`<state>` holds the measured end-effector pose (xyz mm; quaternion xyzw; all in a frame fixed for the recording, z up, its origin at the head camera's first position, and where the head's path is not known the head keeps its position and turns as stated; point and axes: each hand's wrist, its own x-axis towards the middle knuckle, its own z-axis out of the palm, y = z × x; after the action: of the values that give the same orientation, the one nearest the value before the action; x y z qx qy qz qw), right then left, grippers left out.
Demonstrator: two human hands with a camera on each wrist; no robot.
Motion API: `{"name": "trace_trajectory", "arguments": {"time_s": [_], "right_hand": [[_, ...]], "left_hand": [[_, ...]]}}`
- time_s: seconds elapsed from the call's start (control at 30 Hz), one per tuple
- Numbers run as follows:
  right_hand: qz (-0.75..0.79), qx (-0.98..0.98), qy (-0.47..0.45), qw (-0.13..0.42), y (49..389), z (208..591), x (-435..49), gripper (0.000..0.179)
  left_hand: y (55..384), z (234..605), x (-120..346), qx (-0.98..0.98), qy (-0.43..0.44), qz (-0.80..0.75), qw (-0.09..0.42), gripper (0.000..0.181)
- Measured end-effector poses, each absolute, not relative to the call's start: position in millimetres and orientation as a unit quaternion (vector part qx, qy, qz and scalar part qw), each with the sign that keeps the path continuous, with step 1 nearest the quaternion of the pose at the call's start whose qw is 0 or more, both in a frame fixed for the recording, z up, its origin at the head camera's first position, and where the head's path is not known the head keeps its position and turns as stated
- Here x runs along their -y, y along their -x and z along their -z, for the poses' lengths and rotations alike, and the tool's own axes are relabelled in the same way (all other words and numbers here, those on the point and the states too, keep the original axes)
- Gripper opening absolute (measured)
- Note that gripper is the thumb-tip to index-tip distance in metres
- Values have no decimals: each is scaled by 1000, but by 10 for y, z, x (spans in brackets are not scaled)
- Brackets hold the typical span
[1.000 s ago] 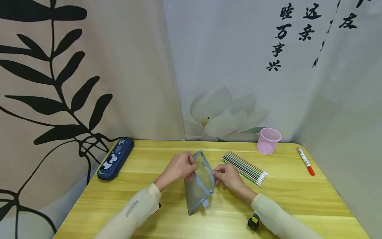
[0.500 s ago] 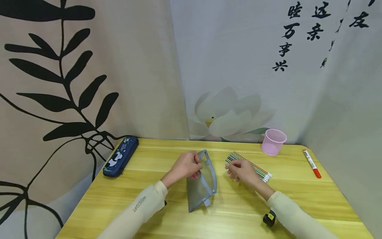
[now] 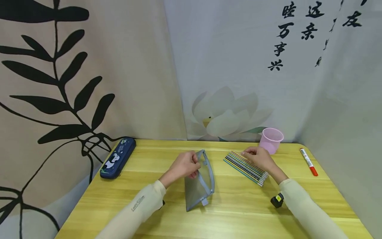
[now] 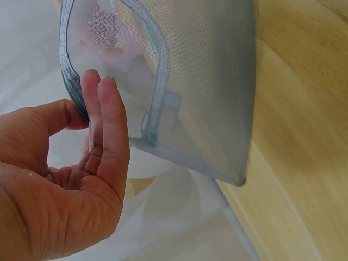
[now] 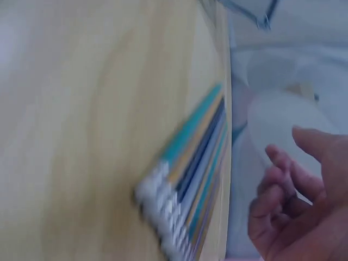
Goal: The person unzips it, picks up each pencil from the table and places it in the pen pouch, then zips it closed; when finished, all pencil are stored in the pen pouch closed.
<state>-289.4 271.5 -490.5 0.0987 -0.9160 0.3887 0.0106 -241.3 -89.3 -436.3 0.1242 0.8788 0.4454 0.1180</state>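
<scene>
A grey mesh zipper pouch (image 3: 194,194) stands with its mouth spread in the middle of the table. My left hand (image 3: 185,165) pinches the pouch's zipper edge between thumb and fingers; in the left wrist view the thumb lies on the near side of that zipper band (image 4: 73,81). Several striped pencils (image 3: 246,169) lie side by side in a flat row to the right of the pouch, white ends toward the front right. My right hand (image 3: 260,157) is over the back right side of the row. In the right wrist view its thumb and fingers are apart with nothing between them.
A pink cup (image 3: 271,141) stands behind my right hand at the table's back edge. A white marker with a red cap (image 3: 313,171) lies at the far right. On the left rests a dark blue pencil case (image 3: 117,158) with a panda picture. Printed curtains hang behind.
My right hand has let go of the pouch's edge and moved right and back, across the pencils to their far side. The left hand keeps its hold on the pouch.
</scene>
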Motion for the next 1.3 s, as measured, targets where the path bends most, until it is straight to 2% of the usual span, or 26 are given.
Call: {"name": "trace_trajectory", "arguments": {"time_s": [0.2,0.47,0.87,1.3], "right_hand": [[-400,906,-135,-26,2968,4961,-3043,19],[-470,859,-162,-119,3055,5118,-3282,25],[-447,870,-146,-149,3057,5106,-3264,23],[-463,862,-161,-130,3087,5158,-3266,20]], "left_hand": [[2407,4374,913,-879,-132,-443,118,7],[2418,4409,919,-883,-136,-433,123,7],[2423,4418,914,-881,-138,-436,124,9],[2413,4414,914,-877,-138,-442,129,9]]}}
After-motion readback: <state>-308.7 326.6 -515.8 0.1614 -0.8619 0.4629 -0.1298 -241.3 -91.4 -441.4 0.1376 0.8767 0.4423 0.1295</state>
